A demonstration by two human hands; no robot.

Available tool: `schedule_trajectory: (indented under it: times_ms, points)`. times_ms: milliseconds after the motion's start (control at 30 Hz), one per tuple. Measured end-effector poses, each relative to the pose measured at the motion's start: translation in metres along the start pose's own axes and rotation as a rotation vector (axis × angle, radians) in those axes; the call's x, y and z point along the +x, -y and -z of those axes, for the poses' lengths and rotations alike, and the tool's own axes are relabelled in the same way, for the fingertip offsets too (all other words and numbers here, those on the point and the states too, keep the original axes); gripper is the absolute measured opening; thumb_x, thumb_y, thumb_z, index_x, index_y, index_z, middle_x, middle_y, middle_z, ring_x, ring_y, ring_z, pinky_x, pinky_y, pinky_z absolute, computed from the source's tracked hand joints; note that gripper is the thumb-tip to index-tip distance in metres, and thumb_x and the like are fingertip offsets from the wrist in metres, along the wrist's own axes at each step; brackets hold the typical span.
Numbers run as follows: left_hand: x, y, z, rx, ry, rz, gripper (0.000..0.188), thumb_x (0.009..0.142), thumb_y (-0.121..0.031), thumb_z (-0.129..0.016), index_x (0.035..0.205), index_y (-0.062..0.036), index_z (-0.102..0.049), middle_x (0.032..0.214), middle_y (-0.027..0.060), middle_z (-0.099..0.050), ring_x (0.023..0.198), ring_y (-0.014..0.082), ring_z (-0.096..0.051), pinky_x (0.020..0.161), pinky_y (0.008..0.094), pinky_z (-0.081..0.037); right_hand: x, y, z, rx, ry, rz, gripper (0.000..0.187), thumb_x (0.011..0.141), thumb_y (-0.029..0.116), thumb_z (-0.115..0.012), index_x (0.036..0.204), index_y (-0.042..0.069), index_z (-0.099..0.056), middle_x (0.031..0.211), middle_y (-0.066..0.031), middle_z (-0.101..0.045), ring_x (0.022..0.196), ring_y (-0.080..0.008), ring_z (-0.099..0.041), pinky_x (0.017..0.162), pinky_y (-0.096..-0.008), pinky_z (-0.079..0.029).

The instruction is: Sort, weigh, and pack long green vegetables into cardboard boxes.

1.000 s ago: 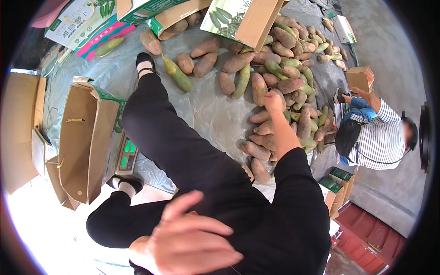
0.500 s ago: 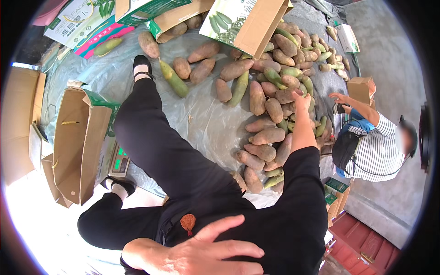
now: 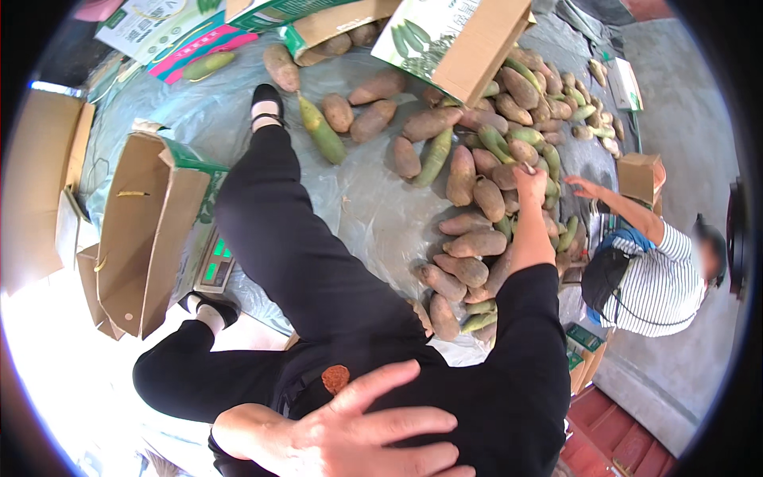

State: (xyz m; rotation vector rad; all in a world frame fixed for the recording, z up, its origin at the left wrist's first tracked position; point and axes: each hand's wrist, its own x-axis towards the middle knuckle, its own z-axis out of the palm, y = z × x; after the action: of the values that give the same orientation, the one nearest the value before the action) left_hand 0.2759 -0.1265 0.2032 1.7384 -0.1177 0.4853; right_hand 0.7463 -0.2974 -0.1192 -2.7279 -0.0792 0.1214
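Note:
My right arm stretches out over a heap of large brownish-pink tubers and long green radishes. At the heap's middle, my right hand [image 3: 531,187] is closed at the end of a brownish tuber [image 3: 504,176]; its curled fingers are partly hidden. Beside it lie a green radish [image 3: 494,143] and another tuber [image 3: 489,199]. Low in the picture, my left hand [image 3: 369,436] hovers in front of my dark clothing with fingers spread and nothing in them. A co-worker's hand [image 3: 586,188] reaches toward the heap from the right.
An upright carton [image 3: 131,238] stands at left by a scale [image 3: 214,266] with a lit green display. Printed cartons [image 3: 445,48] lie along the far side. At right is the co-worker in a striped shirt [image 3: 652,278]. Plastic sheeting [image 3: 366,215] covers the floor.
The whole view has shifted slightly, so the heap appears further right. My right hand stays at the same tuber. The co-worker's hand has moved left, closer to the heap.

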Motion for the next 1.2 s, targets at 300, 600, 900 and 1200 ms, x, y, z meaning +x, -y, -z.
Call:
schedule_trajectory:
  times_ms: [300, 600, 900, 1200]
  points:
    - [-0.033, -0.012, 0.017, 0.147, -0.240, -0.085, 0.015, 0.077, -0.015, -0.069, 0.090, -0.0065, -0.070, 0.089, 0.0049, -0.065, 0.092, 0.0270, -0.063, 0.099, 0.0592, -0.038, -0.045, -0.010, -0.006, 0.230, -0.304, -0.130, 0.052, 0.068, 0.023, -0.083, 0.104, -0.005, -0.059, 0.095, -0.0162, -0.067, 0.084, -0.0231, -0.065, 0.079, -0.0351, -0.050]
    - [-0.082, -0.038, 0.045, 0.541, -0.257, -0.097, 0.016, 0.073, -0.013, -0.069, 0.089, -0.0110, -0.071, 0.097, 0.0032, -0.066, 0.094, 0.0226, -0.064, 0.099, 0.0515, -0.039, -0.094, 0.106, 0.016, 0.923, 0.229, 0.102, 0.028, 0.079, 0.023, -0.077, 0.097, 0.011, -0.060, 0.086, 0.0030, -0.064, 0.069, -0.0065, -0.054, 0.059, -0.0214, -0.041]
    - [-0.197, 0.050, 0.076, 1.230, -0.853, 0.974, 0.036, 0.075, -0.002, -0.065, 0.111, -0.0046, -0.061, 0.131, 0.0129, -0.048, 0.129, 0.0364, -0.039, 0.107, 0.0549, -0.028, -0.253, 0.354, 0.064, 1.053, 0.795, 0.651, 0.047, 0.083, 0.016, -0.070, 0.123, -0.003, -0.054, 0.116, -0.0090, -0.060, 0.103, -0.0150, -0.058, 0.085, -0.0275, -0.045]
    - [-0.242, 0.099, 0.067, 1.324, -0.774, 1.394, 0.063, 0.075, -0.009, -0.072, 0.132, -0.0024, -0.048, 0.155, 0.0127, -0.015, 0.143, 0.0406, -0.011, 0.110, 0.0619, -0.015, -0.444, 0.460, 0.003, 0.724, 1.082, 1.278, 0.044, 0.067, 0.028, -0.080, 0.097, -0.001, -0.067, 0.087, -0.0082, -0.068, 0.079, -0.0165, -0.064, 0.075, -0.0295, -0.050]
